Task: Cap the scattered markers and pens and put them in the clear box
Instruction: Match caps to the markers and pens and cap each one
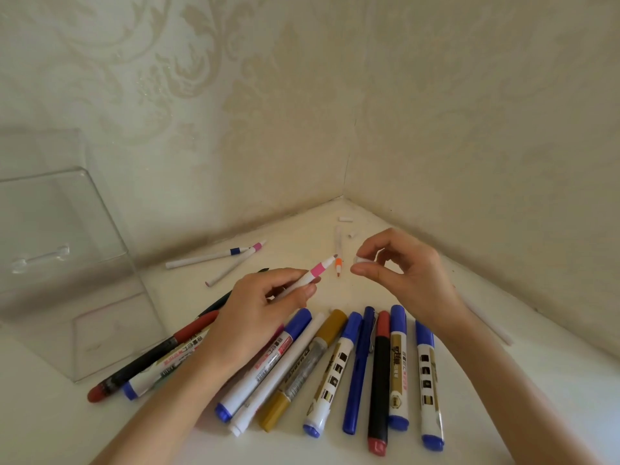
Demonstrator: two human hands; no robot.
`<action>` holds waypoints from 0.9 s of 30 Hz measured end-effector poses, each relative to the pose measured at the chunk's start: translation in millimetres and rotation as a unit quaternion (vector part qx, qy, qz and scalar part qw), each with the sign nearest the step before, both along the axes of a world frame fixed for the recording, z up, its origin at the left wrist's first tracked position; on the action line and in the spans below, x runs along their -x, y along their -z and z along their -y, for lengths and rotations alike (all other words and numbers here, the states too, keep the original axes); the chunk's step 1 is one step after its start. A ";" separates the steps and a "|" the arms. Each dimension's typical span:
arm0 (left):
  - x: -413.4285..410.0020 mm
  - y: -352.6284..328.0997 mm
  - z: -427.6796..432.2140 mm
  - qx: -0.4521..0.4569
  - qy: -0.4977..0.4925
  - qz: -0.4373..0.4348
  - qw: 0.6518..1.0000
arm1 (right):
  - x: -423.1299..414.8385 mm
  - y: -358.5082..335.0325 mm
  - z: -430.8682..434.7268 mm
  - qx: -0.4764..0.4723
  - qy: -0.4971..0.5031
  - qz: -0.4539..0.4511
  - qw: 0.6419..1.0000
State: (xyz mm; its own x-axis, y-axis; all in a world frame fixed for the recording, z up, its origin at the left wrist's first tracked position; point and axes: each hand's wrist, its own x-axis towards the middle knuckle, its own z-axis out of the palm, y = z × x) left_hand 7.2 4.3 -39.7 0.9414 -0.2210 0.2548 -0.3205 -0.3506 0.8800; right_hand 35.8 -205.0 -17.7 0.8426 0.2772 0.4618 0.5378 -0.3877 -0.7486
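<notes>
My left hand (265, 307) grips a thin white pen with a pink collar (317, 270), its bare tip pointing up and right. My right hand (406, 270) pinches a small white cap (364, 260) a short way from that tip. Beyond them lie an uncapped orange-tipped pen (338, 260), a blue-banded pen (208, 259) and a pink-banded pen (235, 263). Loose white caps (345, 218) rest near the corner. Several capped markers (379, 370) lie fanned out below my hands. The clear box (67, 263) stands at the left.
The white table (553, 380) fits into a wall corner (345, 182) with patterned wallpaper on both sides. A long white pen (489, 322) lies along the right wall behind my right wrist. A red-and-black marker (144, 360) lies beside the box.
</notes>
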 end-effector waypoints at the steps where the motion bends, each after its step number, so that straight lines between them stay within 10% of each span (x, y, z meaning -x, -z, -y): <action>1: 0.8 -0.2 0.6 0.006 0.007 -0.002 1.000 | 0.0 0.7 -0.4 0.007 -0.005 0.002 1.000; 15: 3.2 2.9 1.6 -0.096 0.011 0.099 0.990 | 5.2 5.8 -13.8 0.081 -0.057 0.018 0.995; 27: 4.2 -2.3 23.4 -0.085 -0.025 0.170 0.981 | 12.3 -6.6 -38.1 -0.201 -0.064 -0.205 0.956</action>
